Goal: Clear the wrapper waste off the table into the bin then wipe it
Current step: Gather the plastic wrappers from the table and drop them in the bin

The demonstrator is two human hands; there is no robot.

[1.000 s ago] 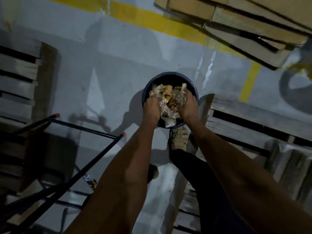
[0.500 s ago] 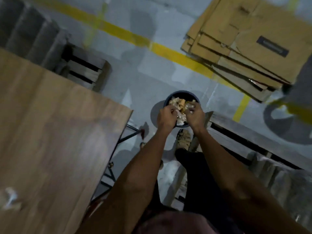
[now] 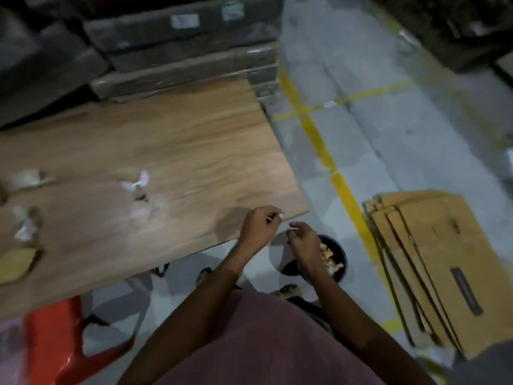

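Now empty, both hands [image 3: 259, 226] hang loosely curled, between worktop [image 3: 172, 151] and bin [image 3: 340, 252].
Next grip: the wrappers [image 3: 137, 184] well left of them.

Crumpled wrappers [image 3: 136, 184] on wooden table [image 3: 194, 151]

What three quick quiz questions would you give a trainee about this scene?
1. True or false: the table is already free of wrappers.
2. Where does the bin stand? A) on the table B) on the floor near the table's corner C) on the cardboard
3. Fill in: the pink and white wrapper lies on the ____.

Key: 1 false, several scraps remain. 2 B. 3 table.
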